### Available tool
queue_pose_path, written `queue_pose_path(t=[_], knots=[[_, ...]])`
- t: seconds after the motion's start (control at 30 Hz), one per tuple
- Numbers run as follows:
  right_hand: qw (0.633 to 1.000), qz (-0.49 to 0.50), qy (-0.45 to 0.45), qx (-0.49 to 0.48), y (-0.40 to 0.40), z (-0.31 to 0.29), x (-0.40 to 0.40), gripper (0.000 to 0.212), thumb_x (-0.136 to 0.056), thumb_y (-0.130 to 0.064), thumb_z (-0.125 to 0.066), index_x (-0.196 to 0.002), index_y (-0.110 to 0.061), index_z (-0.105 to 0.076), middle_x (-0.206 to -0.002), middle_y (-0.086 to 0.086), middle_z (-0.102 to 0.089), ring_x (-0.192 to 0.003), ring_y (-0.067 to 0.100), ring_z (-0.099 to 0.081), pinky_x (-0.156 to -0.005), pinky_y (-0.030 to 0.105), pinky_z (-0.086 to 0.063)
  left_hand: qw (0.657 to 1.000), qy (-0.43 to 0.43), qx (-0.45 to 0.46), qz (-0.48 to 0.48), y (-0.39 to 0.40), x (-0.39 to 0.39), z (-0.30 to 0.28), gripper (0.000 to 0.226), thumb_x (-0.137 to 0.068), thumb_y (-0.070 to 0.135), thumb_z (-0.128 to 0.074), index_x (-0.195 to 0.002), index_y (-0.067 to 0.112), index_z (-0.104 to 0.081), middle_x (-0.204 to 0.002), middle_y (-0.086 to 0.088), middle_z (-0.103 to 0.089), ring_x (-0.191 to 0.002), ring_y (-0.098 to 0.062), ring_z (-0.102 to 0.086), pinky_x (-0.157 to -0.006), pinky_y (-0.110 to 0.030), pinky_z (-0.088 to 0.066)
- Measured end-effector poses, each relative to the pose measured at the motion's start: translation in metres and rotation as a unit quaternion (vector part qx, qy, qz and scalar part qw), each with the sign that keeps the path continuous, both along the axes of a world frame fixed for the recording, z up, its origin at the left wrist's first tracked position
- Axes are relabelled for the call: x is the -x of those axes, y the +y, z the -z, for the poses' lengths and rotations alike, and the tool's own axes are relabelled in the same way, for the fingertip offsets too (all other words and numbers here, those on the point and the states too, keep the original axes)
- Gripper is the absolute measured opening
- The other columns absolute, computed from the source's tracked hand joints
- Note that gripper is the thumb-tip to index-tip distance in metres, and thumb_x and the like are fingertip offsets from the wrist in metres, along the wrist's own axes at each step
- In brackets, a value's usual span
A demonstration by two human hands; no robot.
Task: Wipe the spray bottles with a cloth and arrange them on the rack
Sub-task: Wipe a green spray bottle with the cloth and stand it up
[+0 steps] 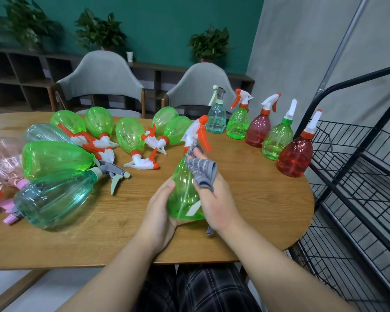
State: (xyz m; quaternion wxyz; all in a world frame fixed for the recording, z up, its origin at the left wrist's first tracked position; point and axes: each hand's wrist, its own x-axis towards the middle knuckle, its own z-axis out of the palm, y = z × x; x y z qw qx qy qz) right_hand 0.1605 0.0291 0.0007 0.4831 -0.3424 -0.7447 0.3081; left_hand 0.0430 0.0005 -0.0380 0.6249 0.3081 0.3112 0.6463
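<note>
Two bare hands hold one green spray bottle [183, 194] upright over a wooden table [245, 203], seen from the head camera. The left hand [158, 212] cups the bottle's base, fingers curled round its lower left side. The right hand [214, 197] presses a grey cloth [200, 172] against the bottle's right shoulder, its fingers wrapped in the cloth and gripping it; the cloth's tip reaches up to the orange-and-white trigger head [197, 134]. Beyond the right fingers, five bottles stand upright in a curved row: pale teal [216, 115], green [238, 122], dark red [258, 129], green [277, 138] and red [295, 154]. Beyond and beside the left fingers, a pile of bottles lies on its side, mostly green [54, 158], with a large teal one [54, 199] nearest and pink ones [2, 161] at the far left. A black wire rack [356, 167] stands just past the table's right end.
</note>
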Motion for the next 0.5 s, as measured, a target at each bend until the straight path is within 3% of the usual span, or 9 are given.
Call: queue_pose_path(t=[0.1, 0.2, 0.3, 0.37, 0.43, 0.5], knots=[[1.0, -0.008, -0.005, -0.014, 0.001, 0.01, -0.007, 0.039, -0.094, -0.028, -0.045, -0.128, -0.049, -0.044, -0.144, -0.026, -0.035, -0.142, -0.002, -0.022, -0.117, 0.045, -0.021, 1.0, 0.009, 0.011, 0.003, 0.0, -0.001, -0.001, 0.04, -0.098, 0.031, -0.039, -0.13, 0.017, -0.059, -0.123, -0.013, -0.067, -0.105, -0.027, -0.067, -0.073, -0.046, -0.06], [0.999, -0.032, 0.009, -0.011, -0.003, 0.013, -0.014, 0.036, -0.088, -0.04, -0.045, -0.123, -0.043, -0.052, -0.144, -0.02, -0.038, -0.141, 0.001, -0.028, -0.116, 0.037, -0.024, 1.0, 0.011, 0.019, 0.014, -0.001, -0.002, -0.001, 0.059, -0.087, 0.048, -0.042, -0.134, 0.015, -0.056, -0.126, -0.013, -0.066, -0.112, -0.029, -0.065, -0.074, -0.047, -0.058], [0.998, -0.061, 0.015, -0.028, -0.007, 0.016, -0.019, 0.037, -0.083, -0.035, -0.046, -0.116, -0.034, -0.062, -0.142, -0.009, -0.047, -0.137, 0.003, -0.036, -0.113, 0.027, -0.027, 1.0, 0.016, 0.009, 0.022, -0.001, -0.001, -0.001, 0.063, -0.089, 0.053, -0.037, -0.137, 0.017, -0.053, -0.129, -0.012, -0.064, -0.119, -0.029, -0.061, -0.083, -0.05, -0.056], [0.996, -0.073, 0.034, -0.043, -0.009, 0.019, -0.02, 0.037, -0.08, -0.03, -0.047, -0.108, -0.024, -0.07, -0.136, -0.011, -0.053, -0.131, 0.006, -0.045, -0.109, 0.023, -0.031, 1.0, 0.021, 0.003, 0.022, -0.001, 0.0, -0.002, 0.063, -0.09, 0.055, -0.034, -0.137, 0.017, -0.053, -0.13, -0.011, -0.064, -0.12, -0.029, -0.061, -0.087, -0.05, -0.055], [0.993, -0.08, 0.047, -0.078, -0.01, 0.022, -0.02, 0.037, -0.078, -0.025, -0.046, -0.1, -0.013, -0.073, -0.124, -0.019, -0.061, -0.121, 0.01, -0.055, -0.109, 0.027, -0.033, 0.999, 0.027, 0.004, 0.025, -0.002, 0.0, -0.002, 0.065, -0.09, 0.057, -0.034, -0.136, 0.015, -0.054, -0.13, -0.012, -0.064, -0.119, -0.029, -0.061, -0.089, -0.05, -0.054], [0.99, -0.081, 0.05, -0.106, -0.01, 0.026, -0.02, 0.038, -0.077, -0.025, -0.047, -0.092, -0.002, -0.073, -0.109, -0.018, -0.068, -0.11, 0.012, -0.061, -0.109, 0.03, -0.032, 0.999, 0.033, 0.009, 0.014, -0.001, 0.001, 0.0, 0.068, -0.089, 0.06, -0.04, -0.136, 0.013, -0.053, -0.13, -0.013, -0.063, -0.119, -0.03, -0.061, -0.088, -0.047, -0.055]])
